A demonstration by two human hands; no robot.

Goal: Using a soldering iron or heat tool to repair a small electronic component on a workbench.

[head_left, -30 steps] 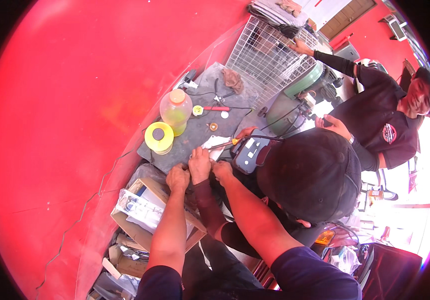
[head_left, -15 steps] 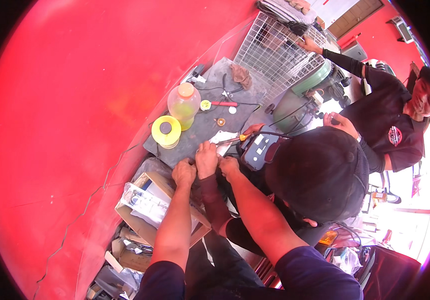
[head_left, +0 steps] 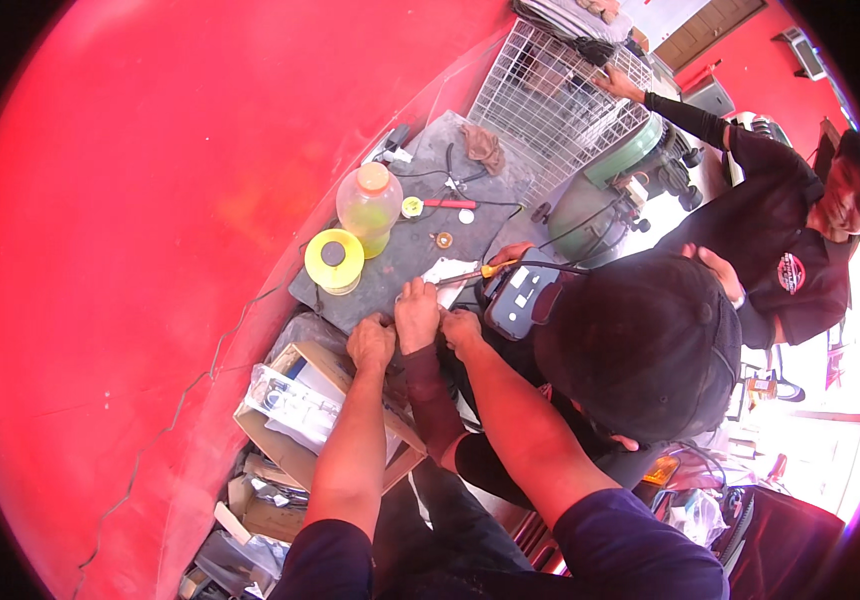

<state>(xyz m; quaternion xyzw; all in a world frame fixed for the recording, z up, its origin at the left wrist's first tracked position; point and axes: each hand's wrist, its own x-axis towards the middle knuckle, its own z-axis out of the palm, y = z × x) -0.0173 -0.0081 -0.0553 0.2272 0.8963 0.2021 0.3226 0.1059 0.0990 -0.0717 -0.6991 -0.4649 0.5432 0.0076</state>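
My left hand (head_left: 372, 342) is closed, its fingers curled at the near edge of the grey work surface (head_left: 390, 290). To its right, my right hand (head_left: 462, 330) is also closed, with the fingertips pinched together. What either holds is hidden. Between my hands a co-worker's hand (head_left: 417, 315) reaches in, almost touching them. The co-worker's other hand (head_left: 512, 255) holds a yellow-handled soldering iron (head_left: 493, 269), whose metal shaft points toward our hands. A white sheet (head_left: 447, 271) lies beneath the shaft, and a dark blue-grey box (head_left: 522, 302) stands beside it.
A clear bottle with an orange lid (head_left: 370, 205) and a yellow round container (head_left: 334, 262) stand at the left. An open cardboard box (head_left: 275, 425) sits below my left hand. The co-worker's capped head (head_left: 640, 345) leans in at right; another person (head_left: 750, 220) stands behind a wire cage (head_left: 550, 110).
The view has shifted slightly. My hands keep nearly the same place and grip. At right, the standing person's lower hand has moved right, behind the capped head.
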